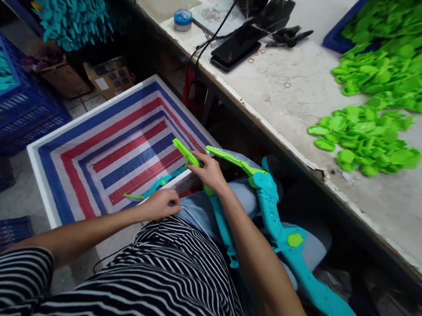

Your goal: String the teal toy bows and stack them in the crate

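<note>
My right hand [209, 171] is closed around a jointed plastic toy part [185, 152], bright green at its tip and turquoise lower down. Part of it is hidden behind the wrist and forearm. Close to my waist, my left hand [163, 204] has its fingers curled together. A thin white cord [196, 220] runs from beside its fingertips; whether they grip it is unclear. Across my lap lies a larger turquoise and green jointed toy [270, 211]. Another turquoise and green piece [160, 184] is in the striped-lined bin [78, 179], partly hidden by its near rim.
Green plastic parts [368, 136] lie heaped on the worktable [269, 97], before a blue crate [339, 34] of more. A black phone [235, 49], pliers [290, 36] and a blue-lidded tin [183, 19] sit there too. Blue crates [9, 108] with turquoise parts stand left.
</note>
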Demonstrator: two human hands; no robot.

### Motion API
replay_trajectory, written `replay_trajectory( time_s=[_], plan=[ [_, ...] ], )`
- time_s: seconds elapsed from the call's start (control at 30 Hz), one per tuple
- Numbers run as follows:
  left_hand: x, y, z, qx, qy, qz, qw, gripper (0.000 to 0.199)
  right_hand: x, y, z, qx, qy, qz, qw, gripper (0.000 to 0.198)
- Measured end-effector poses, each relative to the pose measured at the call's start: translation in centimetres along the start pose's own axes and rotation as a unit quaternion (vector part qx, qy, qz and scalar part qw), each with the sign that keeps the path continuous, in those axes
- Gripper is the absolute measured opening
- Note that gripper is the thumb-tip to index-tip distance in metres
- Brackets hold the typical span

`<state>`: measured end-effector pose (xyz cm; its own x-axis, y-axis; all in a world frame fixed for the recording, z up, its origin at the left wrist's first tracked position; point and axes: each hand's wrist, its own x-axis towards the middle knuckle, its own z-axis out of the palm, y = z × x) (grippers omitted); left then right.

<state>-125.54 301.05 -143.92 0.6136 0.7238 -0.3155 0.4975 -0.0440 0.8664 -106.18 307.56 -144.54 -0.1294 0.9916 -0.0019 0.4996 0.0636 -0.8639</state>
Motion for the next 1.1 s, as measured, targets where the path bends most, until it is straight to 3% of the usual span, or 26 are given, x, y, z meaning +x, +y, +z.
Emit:
replay_trajectory(
  time_s=[0.03, 0.07, 0.13, 0.2, 0.23, 0.3, 0.47, 0.57, 0.67, 0.77, 0.93, 1.0, 1.1],
  plan=[
    [-0.2, 0.9, -0.5, -0.133, -0.012, -0.02, 0.991, 0.02, -0.2, 0.0, -0.3, 0.047, -0.012, 0.001, 0.999, 0.046],
    [-0.4, 2.1, -0.9, -0.268, -0.036, -0.036, 0.962, 0.023, -0.4, -0.1, -0.5, 0.092, -0.022, 0.003, 0.995, 0.047],
    [-0.8, 4.6, -1.1, -0.486, -0.108, -0.044, 0.866, 0.031, -0.7, -0.3, -0.9, 0.173, -0.035, 0.018, 0.984, 0.049],
    [-1.1, 7.1, -0.6, -0.6, -0.186, -0.031, 0.778, 0.04, -1.2, -0.6, -1.2, 0.241, -0.05, 0.041, 0.968, 0.051],
    [-1.1, 8.0, 0.0, -0.627, -0.21, -0.024, 0.75, 0.042, -1.4, -0.8, -1.4, 0.268, -0.057, 0.053, 0.96, 0.052],
    [-0.9, 9.2, 1.0, -0.654, -0.216, -0.019, 0.725, 0.043, -1.8, -1.2, -1.7, 0.308, -0.065, 0.074, 0.946, 0.053],
    [-0.1, 8.6, 1.9, -0.624, -0.177, -0.069, 0.758, 0.038, -2.4, -1.9, -2.5, 0.345, -0.057, 0.108, 0.93, 0.049],
    [-0.2, 8.4, 1.8, -0.613, -0.188, -0.087, 0.762, 0.043, -2.5, -2.1, -2.7, 0.353, -0.058, 0.111, 0.927, 0.041],
    [-0.3, 9.0, 1.5, -0.614, -0.172, -0.084, 0.766, 0.034, -2.5, -2.1, -2.9, 0.359, -0.061, 0.109, 0.925, 0.032],
    [0.3, 9.5, 0.3, -0.615, -0.067, -0.069, 0.783, 0.033, -2.7, -1.9, -3.2, 0.353, -0.059, 0.11, 0.927, 0.035],
    [2.7, 9.0, -3.3, -0.485, 0.214, -0.046, 0.847, 0.033, -3.0, -1.7, -3.6, 0.35, -0.051, 0.115, 0.928, 0.043],
    [3.6, 8.8, -4.4, -0.407, 0.27, -0.034, 0.872, 0.03, -3.1, -1.7, -3.6, 0.349, -0.052, 0.118, 0.928, 0.039],
    [4.8, 8.8, -5.0, -0.326, 0.293, 0.014, 0.898, 0.022, -3.1, -1.7, -3.5, 0.35, -0.051, 0.123, 0.927, 0.038]
  ],
)
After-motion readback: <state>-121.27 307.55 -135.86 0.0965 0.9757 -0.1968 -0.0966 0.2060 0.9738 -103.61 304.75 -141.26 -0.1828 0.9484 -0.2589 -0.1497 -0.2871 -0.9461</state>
